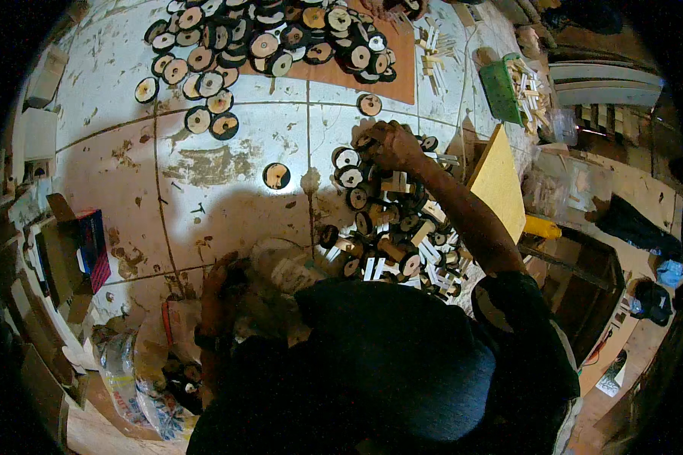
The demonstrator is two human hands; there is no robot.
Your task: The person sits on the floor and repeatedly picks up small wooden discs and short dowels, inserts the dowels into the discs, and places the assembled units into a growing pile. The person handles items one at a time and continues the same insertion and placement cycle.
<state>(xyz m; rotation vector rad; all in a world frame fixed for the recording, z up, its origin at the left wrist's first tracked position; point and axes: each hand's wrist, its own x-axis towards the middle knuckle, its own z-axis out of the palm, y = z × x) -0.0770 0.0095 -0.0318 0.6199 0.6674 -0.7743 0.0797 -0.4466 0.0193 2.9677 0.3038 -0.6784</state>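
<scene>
At the upper edge of a heap of small wheeled wooden pieces [410,262] is my right hand [393,145], its fingers curled closed around a dark-rimmed wooden wheel [364,142]. Fingers partly cover that wheel. Just beyond lies a loose wheel [369,105] with a pale wooden face and black rim. Several more wheels, one of them a white-faced wheel [350,177], lie below the hand. My left hand [218,279] is low at the left, in shadow beside my leg and a plastic sack [140,371]; its fingers are too dark to read.
Many black-rimmed wheels [264,45] cover the far floor and a brown board [402,72]. One lone wheel [277,177] lies mid-floor. To the right are a green basket [501,91] of wooden sticks and a yellow board [501,182]. Another person's hand [395,6] shows at the top.
</scene>
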